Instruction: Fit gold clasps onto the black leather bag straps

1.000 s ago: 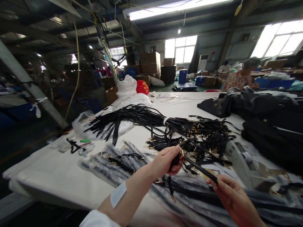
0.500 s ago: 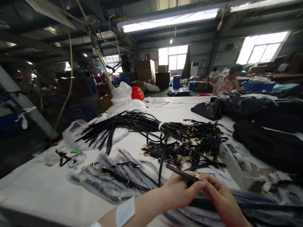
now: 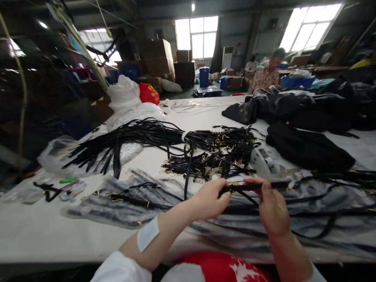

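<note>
A black strap (image 3: pixel 243 187) is stretched level between my two hands, with a bit of gold-coloured metal near its left end. My left hand (image 3: pixel 212 199) is closed round that end, thumb and fingers pressed together. Farther along, my right hand (image 3: pixel 273 207) pinches the strap between thumb and fingers, and the strap runs on past it to the right. Below both hands lie long black straps in clear plastic sleeves (image 3: pixel 132 211). Just beyond my hands is a heap of short black straps with gold clips (image 3: pixel 202 164).
A tied bundle of long black straps (image 3: pixel 141 131) lies across the white table (image 3: pixel 26 239). A grey tape dispenser (image 3: pixel 263 162) stands right of the clips. Black fabric bags (image 3: pixel 308 147) are piled at right. White plastic wrap (image 3: pixel 125 94) and a red bag (image 3: pixel 149 93) sit at back left.
My hands have moved apart; the right one has slid right along the strap, which has turned level. The view has tipped downward and shifted, showing more of my arms and red clothing.
</note>
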{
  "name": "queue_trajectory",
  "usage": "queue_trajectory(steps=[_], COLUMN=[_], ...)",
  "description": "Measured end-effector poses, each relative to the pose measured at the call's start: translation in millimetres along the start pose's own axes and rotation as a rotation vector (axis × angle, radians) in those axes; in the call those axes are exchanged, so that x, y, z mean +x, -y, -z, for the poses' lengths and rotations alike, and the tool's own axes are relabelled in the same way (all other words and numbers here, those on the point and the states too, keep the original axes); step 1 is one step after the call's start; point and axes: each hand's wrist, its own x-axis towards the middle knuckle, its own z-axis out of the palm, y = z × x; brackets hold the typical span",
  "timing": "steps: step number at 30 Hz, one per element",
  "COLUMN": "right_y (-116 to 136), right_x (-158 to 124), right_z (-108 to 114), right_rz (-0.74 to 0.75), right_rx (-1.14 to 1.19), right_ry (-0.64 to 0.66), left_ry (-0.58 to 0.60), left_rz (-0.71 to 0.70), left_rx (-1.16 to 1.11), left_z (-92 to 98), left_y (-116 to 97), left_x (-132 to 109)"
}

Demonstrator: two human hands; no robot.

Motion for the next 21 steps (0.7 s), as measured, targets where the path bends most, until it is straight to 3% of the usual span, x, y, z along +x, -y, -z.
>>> queue_trajectory(steps=[5,12,17,21], right_y=[-16,-2,-4,-5], right_x=[-3,-5,-6,-8], right_z=[3,-3,1,3], right_rz=[-0.131,0.052,-0.035,-0.096], right_rx=[0.131,-0.105,-0.057,0.029], right_ry=[-0.036,0.174,-0.078,-0.037], left_ry=[-0.009,-0.027,-0.049,-0.046], left_rz=[-0.007,-0.021,-0.001,0.003], left_rx=[-0.018,-0.008,-0.055,-0.070], left_z=[-4.2,-6.2,-4.2,-3.7], left_y=[2,2,8,8], left_x=[3,2,1,1])
